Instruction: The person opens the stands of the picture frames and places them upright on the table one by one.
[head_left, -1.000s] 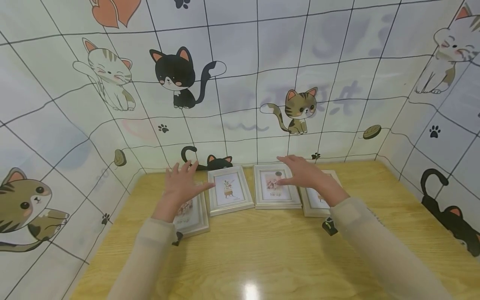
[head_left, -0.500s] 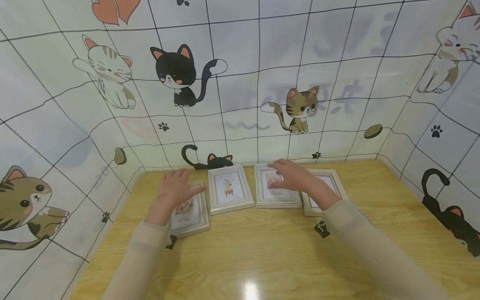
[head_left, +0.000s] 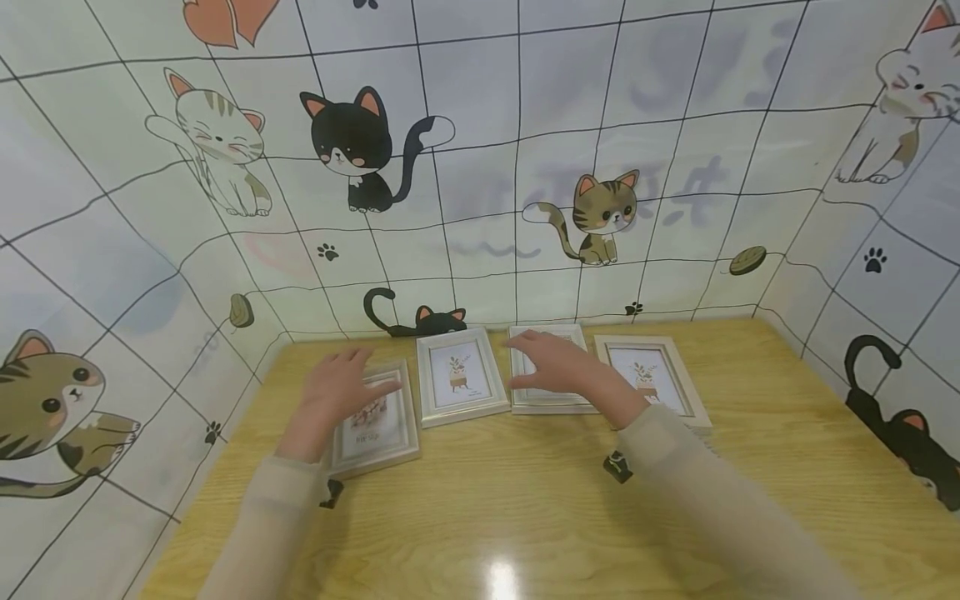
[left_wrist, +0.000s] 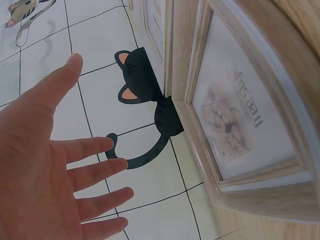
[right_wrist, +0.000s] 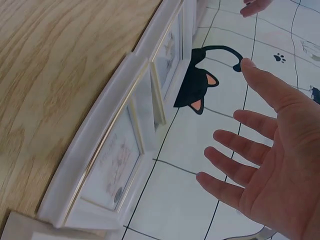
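Wooden table [head_left: 525, 500]: four photo frames [head_left: 459, 377] in row; hands [head_left: 558, 365] flat, empty, above.

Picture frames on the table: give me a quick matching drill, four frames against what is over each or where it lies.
Things:
1. leftmost frame
2. second frame
3. third frame
4. rightmost frame

States:
A. right hand spread above it
B. uncovered, at the right end of the row
C. left hand over its left part
D. uncovered, in front of the black cat decal

Pairs: 1-C, 2-D, 3-A, 4-B
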